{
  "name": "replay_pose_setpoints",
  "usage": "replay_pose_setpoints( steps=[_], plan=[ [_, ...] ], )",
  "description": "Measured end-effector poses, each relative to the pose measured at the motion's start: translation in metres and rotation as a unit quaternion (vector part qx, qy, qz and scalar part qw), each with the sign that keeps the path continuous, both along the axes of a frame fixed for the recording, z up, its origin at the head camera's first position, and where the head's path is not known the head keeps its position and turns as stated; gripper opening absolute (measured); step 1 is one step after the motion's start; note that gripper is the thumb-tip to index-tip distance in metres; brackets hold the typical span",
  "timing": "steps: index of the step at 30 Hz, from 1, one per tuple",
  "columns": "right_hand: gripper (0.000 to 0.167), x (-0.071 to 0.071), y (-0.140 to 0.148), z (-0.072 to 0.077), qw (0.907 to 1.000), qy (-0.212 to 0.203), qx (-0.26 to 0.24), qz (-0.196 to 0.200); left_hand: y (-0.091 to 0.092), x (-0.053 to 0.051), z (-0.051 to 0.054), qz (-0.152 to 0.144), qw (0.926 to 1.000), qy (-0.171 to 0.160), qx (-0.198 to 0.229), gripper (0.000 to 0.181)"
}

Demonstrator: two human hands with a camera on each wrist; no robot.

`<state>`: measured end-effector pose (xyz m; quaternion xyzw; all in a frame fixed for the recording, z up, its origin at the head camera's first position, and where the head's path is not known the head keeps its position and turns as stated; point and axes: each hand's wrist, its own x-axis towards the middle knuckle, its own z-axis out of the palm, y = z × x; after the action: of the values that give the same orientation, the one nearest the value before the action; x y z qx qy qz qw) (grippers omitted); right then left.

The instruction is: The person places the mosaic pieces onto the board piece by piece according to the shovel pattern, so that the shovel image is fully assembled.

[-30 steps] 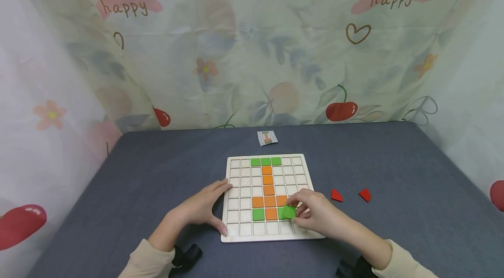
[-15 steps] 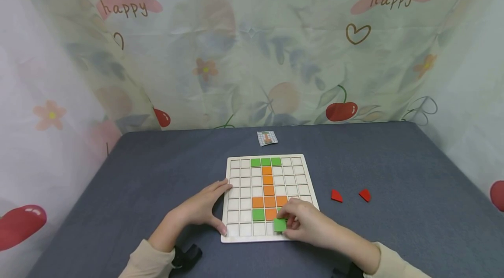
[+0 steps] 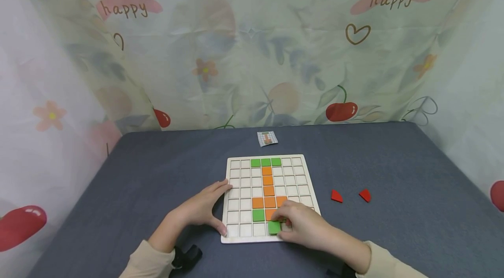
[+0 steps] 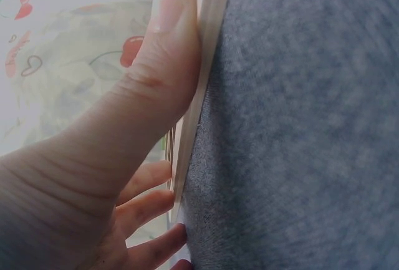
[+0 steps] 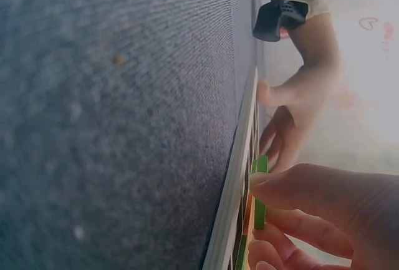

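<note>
My right hand (image 3: pixel 305 224) pinches a green square tile (image 3: pixel 274 228) over the near row of a white gridded board (image 3: pixel 245 192), below the orange column. In the right wrist view the thumb and fingers grip this tile (image 5: pixel 260 212) by its edges, close above the board. My left hand (image 3: pixel 204 206) rests along the board's left edge, thumb and fingers spread, touching the rim. Orange tiles (image 3: pixel 268 191) form a cross shape in the grid. Green tiles (image 3: pixel 266 162) fill part of the far row, and another green tile (image 3: pixel 258 215) lies left of the lower orange one.
Two red wedge-shaped pieces (image 3: pixel 336 195) lie on the dark tablecloth (image 3: pixel 177 151) right of the board. A small card (image 3: pixel 267 138) with a printed grid pattern lies behind the board. A patterned curtain (image 3: pixel 252 50) hangs at the table's back edge.
My right hand has moved left and nearer with the green tile, from over the second-nearest row to the nearest row. The left hand and the board have stayed put.
</note>
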<state>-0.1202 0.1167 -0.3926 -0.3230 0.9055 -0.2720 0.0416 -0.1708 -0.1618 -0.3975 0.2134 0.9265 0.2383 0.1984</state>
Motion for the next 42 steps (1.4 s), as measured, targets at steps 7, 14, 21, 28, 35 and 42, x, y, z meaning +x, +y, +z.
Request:
replay_pose_setpoints(
  steps=[7, 14, 21, 28, 35, 42],
  plan=[
    [0.019, 0.0, -0.002, 0.0, 1.0, -0.003, 0.007, -0.003, 0.0, 0.0, -0.002, -0.001, 1.0, 0.004, 0.002, 0.116],
    [0.02, 0.0, -0.004, -0.001, 1.0, -0.004, 0.004, -0.008, -0.001, 0.0, -0.002, 0.0, 1.0, 0.005, 0.001, 0.116],
    [0.02, -0.003, 0.004, 0.004, 0.9995, -0.024, -0.013, -0.017, -0.001, 0.0, -0.003, 0.001, 1.0, 0.004, 0.0, 0.116],
    [0.02, -0.02, 0.033, 0.012, 0.9969, -0.017, -0.029, -0.071, 0.0, 0.0, -0.003, 0.003, 1.0, 0.005, -0.002, 0.116],
    [0.022, -0.039, 0.075, 0.009, 0.9896, -0.003, 0.003, -0.144, 0.0, 0.0, -0.002, 0.003, 1.0, 0.003, -0.002, 0.116],
    [0.023, -0.043, 0.104, 0.008, 0.9861, -0.001, 0.016, -0.165, 0.0, 0.0, -0.002, 0.004, 1.0, 0.001, -0.005, 0.116]
  ],
)
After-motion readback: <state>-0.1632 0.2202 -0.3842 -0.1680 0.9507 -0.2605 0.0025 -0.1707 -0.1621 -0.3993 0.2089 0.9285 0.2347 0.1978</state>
